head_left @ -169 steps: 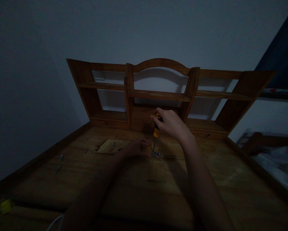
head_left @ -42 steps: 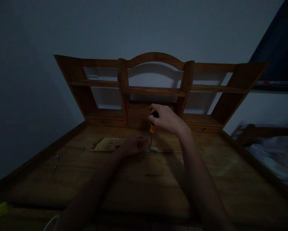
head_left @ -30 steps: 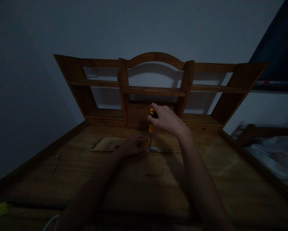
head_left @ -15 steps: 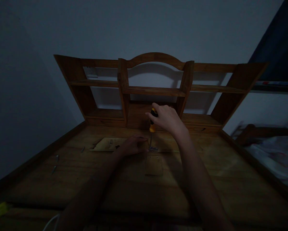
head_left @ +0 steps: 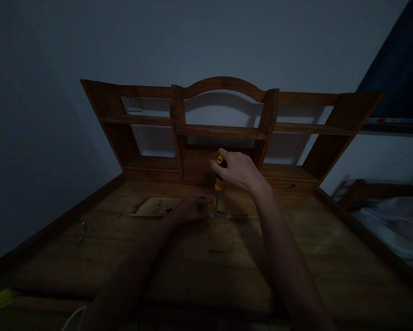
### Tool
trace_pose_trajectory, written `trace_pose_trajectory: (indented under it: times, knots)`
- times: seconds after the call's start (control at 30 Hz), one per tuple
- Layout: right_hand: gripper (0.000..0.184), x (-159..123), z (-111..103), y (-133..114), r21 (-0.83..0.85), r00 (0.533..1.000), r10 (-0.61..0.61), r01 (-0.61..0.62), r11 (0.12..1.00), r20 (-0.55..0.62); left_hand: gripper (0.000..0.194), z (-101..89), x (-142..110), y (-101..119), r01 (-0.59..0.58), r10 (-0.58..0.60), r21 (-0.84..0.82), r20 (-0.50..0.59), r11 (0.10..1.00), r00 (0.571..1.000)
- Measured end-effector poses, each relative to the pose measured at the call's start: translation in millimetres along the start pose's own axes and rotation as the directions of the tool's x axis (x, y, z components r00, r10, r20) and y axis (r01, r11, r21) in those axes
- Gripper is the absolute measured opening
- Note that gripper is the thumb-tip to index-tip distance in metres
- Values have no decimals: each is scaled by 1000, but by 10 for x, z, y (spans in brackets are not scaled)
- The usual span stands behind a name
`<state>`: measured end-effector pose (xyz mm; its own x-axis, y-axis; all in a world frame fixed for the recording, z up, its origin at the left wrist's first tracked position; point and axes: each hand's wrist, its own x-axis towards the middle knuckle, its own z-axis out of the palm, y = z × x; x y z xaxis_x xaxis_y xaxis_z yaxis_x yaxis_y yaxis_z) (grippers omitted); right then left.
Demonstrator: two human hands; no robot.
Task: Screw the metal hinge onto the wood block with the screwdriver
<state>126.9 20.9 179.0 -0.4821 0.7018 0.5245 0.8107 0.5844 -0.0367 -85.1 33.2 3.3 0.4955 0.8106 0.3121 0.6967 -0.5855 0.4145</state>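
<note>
My right hand [head_left: 239, 169] is wrapped round the black and yellow handle of a screwdriver [head_left: 219, 185], held upright with its shaft pointing down. The tip meets a small metal hinge plate [head_left: 221, 213] at the front edge of a long wooden board [head_left: 248, 208]. My left hand [head_left: 192, 209] lies across that board, its thumb and fingers closed on it just left of the hinge plate. A small square wooden piece [head_left: 220, 237] lies in front of the hinge plate. The board's left end [head_left: 147, 207] looks rough and broken.
Loose metal screws [head_left: 79, 240] lie on the left of the wooden desk [head_left: 313, 257]. A wooden shelf unit [head_left: 223, 132] stands along the back against the wall. At the lower left are a yellow object [head_left: 5, 297] and a white cable [head_left: 74, 317]. Light is dim.
The screwdriver handle has turned slightly in my right hand. My left hand stays on the board, and the view has shifted a little.
</note>
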Motion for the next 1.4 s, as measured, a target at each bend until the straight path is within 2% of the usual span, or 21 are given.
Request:
trace_pose_trajectory:
  times: [0.1, 0.17, 0.33, 0.5, 0.7, 0.93, 1.13, 1.23, 1.4]
  knots:
    - [28, 3, -8, -6, 51, 999, -44, 44, 998, 0, 66, -12, 2, 16, -7, 7, -5, 9, 1000, 1000]
    - [27, 4, -9, -17, 28, 999, -32, 32, 999, 4, 66, -16, 1, 26, -7, 7, -8, 1, 1000, 1000]
    - [44, -2, -6, -36, -79, 999, 41, -41, 996, 3, 66, -9, -1, 17, -25, 25, 14, -8, 1000, 1000]
    - [26, -9, -7, -13, 52, 999, -51, 50, 997, 13, 64, -10, -2, 19, -27, 28, 15, -11, 1000, 1000]
    - [34, -8, -2, -56, -22, 1000, -3, 4, 1000, 15, 63, -12, -5, 37, -17, 17, 9, -7, 1000, 1000]
    - [24, 0, 3, 1, 136, 996, -79, 73, 988, 45, 65, 9, 3, -5, -8, 8, 2, -11, 1000, 1000]
    - [37, 5, 66, -50, -35, 1000, -18, 17, 999, -14, 64, 8, -1, 0, -8, 8, 17, -3, 1000, 1000]
    - [45, -4, 51, -54, -49, 1000, -3, 2, 999, -4, 64, 16, -3, -7, -23, 23, 19, -13, 1000, 1000]
    - [26, -9, 19, -21, 100, 997, -62, 58, 993, 37, 66, 22, -2, -13, -34, 34, 31, -11, 999, 999]
